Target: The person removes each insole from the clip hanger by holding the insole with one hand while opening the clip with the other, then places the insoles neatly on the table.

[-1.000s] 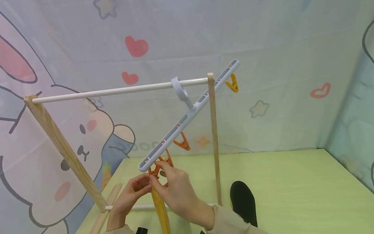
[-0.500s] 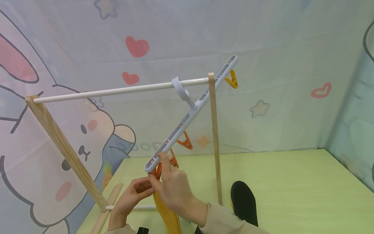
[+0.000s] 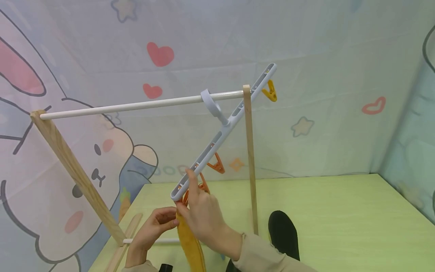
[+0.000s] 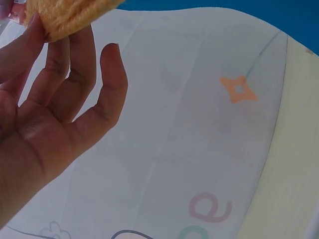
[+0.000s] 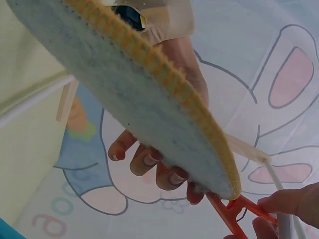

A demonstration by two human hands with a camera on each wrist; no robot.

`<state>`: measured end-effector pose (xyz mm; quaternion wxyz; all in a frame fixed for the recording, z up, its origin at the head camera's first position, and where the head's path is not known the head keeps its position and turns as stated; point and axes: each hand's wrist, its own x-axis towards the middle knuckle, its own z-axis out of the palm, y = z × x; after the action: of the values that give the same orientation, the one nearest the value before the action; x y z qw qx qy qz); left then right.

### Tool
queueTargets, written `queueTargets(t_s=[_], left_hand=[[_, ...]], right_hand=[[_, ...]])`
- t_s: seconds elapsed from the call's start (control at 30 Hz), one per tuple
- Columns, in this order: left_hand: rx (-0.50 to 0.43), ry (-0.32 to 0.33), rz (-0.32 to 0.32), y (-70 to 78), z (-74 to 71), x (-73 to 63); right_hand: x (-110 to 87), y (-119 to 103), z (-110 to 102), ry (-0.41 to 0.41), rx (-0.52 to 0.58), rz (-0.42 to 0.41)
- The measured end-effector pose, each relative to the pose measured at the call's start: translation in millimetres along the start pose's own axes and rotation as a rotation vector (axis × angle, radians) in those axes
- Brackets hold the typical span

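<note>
In the head view, my left hand (image 3: 153, 232) pinches the top of a yellow insole (image 3: 190, 241) hanging below the near end of a white clip hanger (image 3: 217, 136). The right wrist view shows the insole's fuzzy pale face (image 5: 134, 104) and stitched yellow edge. My right hand (image 3: 207, 219) is at that end of the hanger, with its index finger up along the bar. In the right wrist view its fingertips (image 5: 281, 201) pinch an orange clip (image 5: 234, 214), which meets the insole's tip. Whether the clip's jaws grip the tip is hard to see.
The hanger hooks over the white rod (image 3: 136, 105) of a wooden-ended rack (image 3: 74, 170), tilted down towards the hands. Another orange clip (image 3: 217, 165) and a yellow clip (image 3: 270, 91) hang from it. A black insole-shaped piece (image 3: 283, 234) lies on the green table (image 3: 333, 219).
The hanger's near end has shifted slightly right and its far end has risen. My right index finger has moved up from the clip along the bar. The left hand has barely moved.
</note>
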<state>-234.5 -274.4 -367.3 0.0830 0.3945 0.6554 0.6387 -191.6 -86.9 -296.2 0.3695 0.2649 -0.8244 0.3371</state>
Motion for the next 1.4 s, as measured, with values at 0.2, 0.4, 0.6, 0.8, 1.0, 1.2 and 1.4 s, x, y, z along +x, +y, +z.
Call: queueTargets(t_s=[0.2, 0.4, 0.6, 0.8, 1.0, 1.2, 1.4], left_hand=[[-0.023, -0.024, 0.021, -0.4, -1.2, 0.2], [-0.035, -0.030, 0.031, -0.9, -1.2, 0.3], [-0.026, -0.034, 0.037, -1.2, -1.7, 0.0], [-0.022, -0.036, 0.029, -1.4, -2.3, -0.6], [-0.040, -0.055, 0.042, -3.1, -3.2, -0.5], [-0.059, -0.086, 0.044, -4.3, -3.7, -0.2], [-0.060, -0.100, 0.029, -5.5, -5.0, 1.1]], right_hand=[[2.2, 0.0, -2.7, -0.010, 0.041, 0.018], [2.1, -0.1, -1.6, 0.022, 0.078, 0.020], [1.6, -1.1, -1.6, 0.018, 0.111, 0.022], [1.1, -3.0, -3.5, 0.003, 0.118, 0.030], [0.6, -2.8, -3.0, 0.002, 0.100, 0.033], [0.0, -2.0, -1.9, 0.017, 0.067, 0.030], [0.5, -1.5, -2.2, 0.027, 0.048, 0.017]])
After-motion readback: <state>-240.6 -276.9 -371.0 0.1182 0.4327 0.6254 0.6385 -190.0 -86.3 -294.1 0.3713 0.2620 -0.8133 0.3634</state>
